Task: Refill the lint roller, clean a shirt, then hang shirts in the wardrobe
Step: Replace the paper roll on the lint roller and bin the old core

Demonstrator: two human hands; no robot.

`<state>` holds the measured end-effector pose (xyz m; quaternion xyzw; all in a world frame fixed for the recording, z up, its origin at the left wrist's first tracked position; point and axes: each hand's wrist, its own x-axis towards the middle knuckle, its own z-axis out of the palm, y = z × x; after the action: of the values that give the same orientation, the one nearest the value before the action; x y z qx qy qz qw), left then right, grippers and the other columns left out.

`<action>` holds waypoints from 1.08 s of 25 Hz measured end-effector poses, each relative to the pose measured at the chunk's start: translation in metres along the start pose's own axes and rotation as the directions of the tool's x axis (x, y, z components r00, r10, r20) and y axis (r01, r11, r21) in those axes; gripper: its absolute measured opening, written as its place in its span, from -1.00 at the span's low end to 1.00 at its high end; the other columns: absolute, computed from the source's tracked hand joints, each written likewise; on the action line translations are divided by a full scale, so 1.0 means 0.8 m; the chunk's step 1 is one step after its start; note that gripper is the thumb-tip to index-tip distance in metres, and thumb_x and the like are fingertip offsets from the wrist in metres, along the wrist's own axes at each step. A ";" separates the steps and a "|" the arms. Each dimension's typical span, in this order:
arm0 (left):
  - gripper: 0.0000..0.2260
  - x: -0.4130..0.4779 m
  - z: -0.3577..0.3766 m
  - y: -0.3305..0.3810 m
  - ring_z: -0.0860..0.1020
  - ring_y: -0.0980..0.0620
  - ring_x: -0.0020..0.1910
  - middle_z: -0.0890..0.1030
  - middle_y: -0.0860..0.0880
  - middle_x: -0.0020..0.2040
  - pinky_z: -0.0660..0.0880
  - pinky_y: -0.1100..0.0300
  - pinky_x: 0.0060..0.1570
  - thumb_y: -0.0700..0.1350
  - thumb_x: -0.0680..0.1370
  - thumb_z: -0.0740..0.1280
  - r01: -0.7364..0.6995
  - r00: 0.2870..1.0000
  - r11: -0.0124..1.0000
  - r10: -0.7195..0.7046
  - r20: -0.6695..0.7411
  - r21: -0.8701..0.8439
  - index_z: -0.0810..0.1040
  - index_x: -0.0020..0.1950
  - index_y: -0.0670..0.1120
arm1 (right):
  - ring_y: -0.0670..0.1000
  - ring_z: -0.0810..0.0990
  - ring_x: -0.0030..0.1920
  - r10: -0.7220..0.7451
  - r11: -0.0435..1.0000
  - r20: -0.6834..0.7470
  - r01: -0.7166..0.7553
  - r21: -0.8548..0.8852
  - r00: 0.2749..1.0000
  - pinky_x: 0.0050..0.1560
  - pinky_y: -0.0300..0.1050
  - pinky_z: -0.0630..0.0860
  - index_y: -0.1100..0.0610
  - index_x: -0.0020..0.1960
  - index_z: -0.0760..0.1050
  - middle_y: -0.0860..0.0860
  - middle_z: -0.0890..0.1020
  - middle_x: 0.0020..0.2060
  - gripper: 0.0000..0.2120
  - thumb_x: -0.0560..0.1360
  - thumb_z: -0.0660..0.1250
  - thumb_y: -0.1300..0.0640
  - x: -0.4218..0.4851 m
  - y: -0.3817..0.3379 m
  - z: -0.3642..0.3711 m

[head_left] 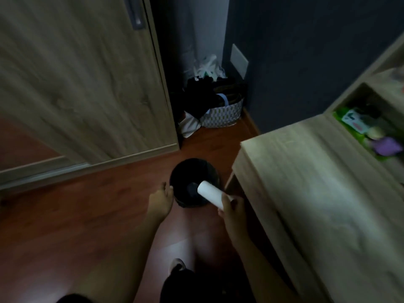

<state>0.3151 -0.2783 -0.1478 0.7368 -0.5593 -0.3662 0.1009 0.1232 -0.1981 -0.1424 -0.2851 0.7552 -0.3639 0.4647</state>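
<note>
My right hand (231, 212) grips the near end of a white lint roller roll (211, 193), whose far end reaches over the opening of a small black waste bin (185, 171) on the floor. My left hand (160, 199) hovers by the bin's left rim with relaxed fingers and holds nothing. The wardrobe's wooden sliding door (83, 84) stands to the left. No shirt is in view.
A light wooden desk (317, 182) fills the right side, with an open shelf holding green and purple items (371, 136). A patterned basket of dark clothes and bags (220, 106) sits in the far corner. The floor is reddish wood. The frame is dim and blurred.
</note>
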 end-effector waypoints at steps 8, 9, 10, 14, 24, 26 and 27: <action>-0.47 0.224 0.137 -0.136 0.43 -0.31 0.28 0.44 -0.31 0.33 0.40 -0.01 0.18 0.05 0.63 0.10 0.121 0.987 0.992 -0.125 0.099 0.044 0.19 0.47 -0.26 | 0.15 0.50 0.03 0.234 0.969 0.020 -0.231 -0.091 0.972 -0.30 -0.19 0.46 0.27 0.25 0.26 0.18 0.39 0.10 -0.68 0.55 0.19 0.17 0.203 0.135 0.148; -0.47 0.254 0.161 -0.151 0.44 -0.32 0.26 0.45 -0.34 0.31 0.41 -0.02 0.14 0.04 0.63 0.11 0.126 0.988 0.991 -0.131 0.087 0.053 0.18 0.46 -0.28 | 0.16 0.50 0.04 0.215 0.972 0.019 -0.212 -0.103 0.976 -0.26 -0.17 0.48 0.27 0.25 0.25 0.19 0.39 0.11 -0.69 0.57 0.16 0.17 0.236 0.157 0.168; -0.48 0.279 0.184 -0.164 0.45 -0.35 0.23 0.46 -0.37 0.28 0.42 -0.04 0.09 0.03 0.62 0.11 0.141 0.987 0.989 -0.144 0.072 0.052 0.19 0.45 -0.30 | 0.17 0.52 0.05 0.196 0.974 0.019 -0.192 -0.118 0.980 -0.24 -0.14 0.49 0.26 0.25 0.26 0.20 0.41 0.13 -0.70 0.58 0.14 0.15 0.266 0.178 0.187; -0.49 0.348 0.255 -0.201 0.49 -0.38 0.13 0.47 -0.41 0.20 0.46 -0.09 -0.01 0.01 0.62 0.14 0.186 0.982 0.982 -0.185 0.033 -0.044 0.14 0.43 -0.29 | 0.15 0.56 -0.03 0.120 0.972 0.063 -0.105 -0.209 0.991 -0.29 -0.15 0.42 0.22 0.21 0.29 0.23 0.49 0.13 -0.72 0.60 0.09 0.06 0.353 0.239 0.240; -0.70 0.378 0.284 -0.225 0.52 -0.34 0.05 0.52 -0.38 0.10 0.43 -0.05 -0.07 -0.13 0.63 0.11 0.175 0.985 0.985 -0.175 -0.008 -0.008 0.25 0.30 -0.27 | 0.15 0.32 0.36 0.079 0.932 0.253 0.020 -0.363 0.964 0.17 -0.11 0.29 0.13 0.48 0.07 0.14 0.24 0.43 -0.46 0.60 0.06 -0.09 0.408 0.265 0.281; -0.52 0.368 0.267 -0.213 0.52 -0.34 0.08 0.51 -0.38 0.15 0.40 0.02 -0.12 0.00 0.63 0.12 0.202 0.979 0.977 -0.201 0.014 -0.065 0.14 0.45 -0.25 | 0.15 0.30 0.39 0.052 0.911 0.257 0.060 -0.408 0.965 0.25 -0.05 0.31 0.12 0.48 0.07 0.13 0.22 0.45 -0.46 0.59 0.04 -0.10 0.391 0.240 0.270; -0.48 0.358 0.252 -0.204 0.52 -0.34 0.09 0.51 -0.38 0.17 0.38 0.05 -0.14 0.02 0.63 0.10 0.205 0.979 0.976 -0.204 0.014 -0.073 0.10 0.48 -0.25 | 0.15 0.29 0.39 0.035 0.891 0.256 0.086 -0.447 0.966 0.28 -0.02 0.31 0.12 0.48 0.07 0.13 0.22 0.45 -0.45 0.59 0.04 -0.11 0.379 0.223 0.261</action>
<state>0.3368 -0.4249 -0.5044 0.7851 -0.4668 -0.3973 0.0882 0.1736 -0.3880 -0.5009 -0.4403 0.7487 -0.1433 0.4744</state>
